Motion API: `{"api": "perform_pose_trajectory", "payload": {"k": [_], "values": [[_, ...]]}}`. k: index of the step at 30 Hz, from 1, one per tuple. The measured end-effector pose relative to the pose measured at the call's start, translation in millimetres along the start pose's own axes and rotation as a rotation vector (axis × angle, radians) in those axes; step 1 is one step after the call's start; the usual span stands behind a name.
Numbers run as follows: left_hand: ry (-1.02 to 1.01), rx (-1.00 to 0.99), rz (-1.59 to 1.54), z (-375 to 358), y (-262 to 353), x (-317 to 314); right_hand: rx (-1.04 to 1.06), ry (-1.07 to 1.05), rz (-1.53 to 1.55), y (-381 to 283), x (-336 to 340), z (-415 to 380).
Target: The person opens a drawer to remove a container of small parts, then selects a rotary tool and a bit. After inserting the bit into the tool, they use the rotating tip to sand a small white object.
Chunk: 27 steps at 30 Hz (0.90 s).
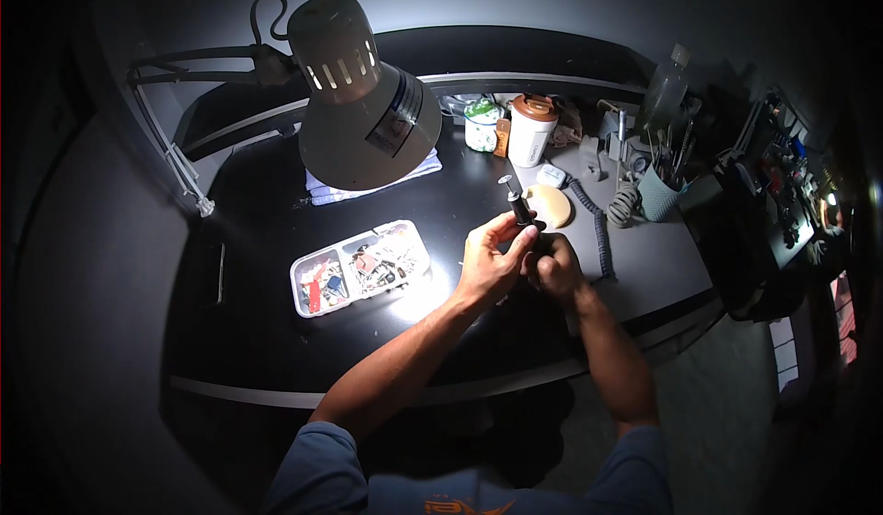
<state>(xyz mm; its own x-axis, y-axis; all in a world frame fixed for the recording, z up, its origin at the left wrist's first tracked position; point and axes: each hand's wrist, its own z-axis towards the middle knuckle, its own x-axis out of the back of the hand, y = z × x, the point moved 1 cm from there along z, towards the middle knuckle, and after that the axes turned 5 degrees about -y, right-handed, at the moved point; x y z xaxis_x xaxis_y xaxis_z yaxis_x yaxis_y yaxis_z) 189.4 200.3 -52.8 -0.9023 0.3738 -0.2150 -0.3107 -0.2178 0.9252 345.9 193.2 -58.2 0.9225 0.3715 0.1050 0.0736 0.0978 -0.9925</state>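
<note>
Both hands are together over the right half of the black desk. My left hand [492, 256] is closed round a small black cylindrical tool [520, 210], which stands up from the fingers with a thin metal shaft and a round disc at its top. Beside it, my right hand [555, 265] is closed and touches the lower end; what its fingers hold is hidden. A round cream-coloured object [549, 207] lies just behind the hands. To the left sits a clear divided box [342, 250] of small mixed parts.
A desk lamp [368, 133] hangs over a folded cloth [377, 184]. Behind the hands stand a white cup with a brown lid [533, 133] and a green-white container [483, 127]. A coiled cable [602, 239], a pen holder [659, 195] and a bottle [664, 92] are on the right.
</note>
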Motion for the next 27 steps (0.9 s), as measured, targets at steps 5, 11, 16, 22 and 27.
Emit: {"api": "perform_pose_trajectory", "payload": {"k": [5,11,16,22,27], "values": [[0.121,-0.027,0.118,6.4,-12.7,-9.7,0.203,0.276,-0.289,14.5,-7.8,9.2],[0.252,0.022,0.133,14.7,-2.3,-33.7,0.314,0.558,-0.859,-4.8,-15.1,1.8],[0.179,0.304,0.447,8.9,28.2,-24.8,0.263,0.617,-1.035,33.5,6.8,12.3],[-0.126,-0.199,0.665,-78.9,50.8,12.5,-0.018,0.454,-0.877,7.8,-4.5,9.1],[-0.404,-0.051,0.742,-164.6,112.5,57.9,0.044,0.436,-1.044,31.4,-10.6,12.0]]}}
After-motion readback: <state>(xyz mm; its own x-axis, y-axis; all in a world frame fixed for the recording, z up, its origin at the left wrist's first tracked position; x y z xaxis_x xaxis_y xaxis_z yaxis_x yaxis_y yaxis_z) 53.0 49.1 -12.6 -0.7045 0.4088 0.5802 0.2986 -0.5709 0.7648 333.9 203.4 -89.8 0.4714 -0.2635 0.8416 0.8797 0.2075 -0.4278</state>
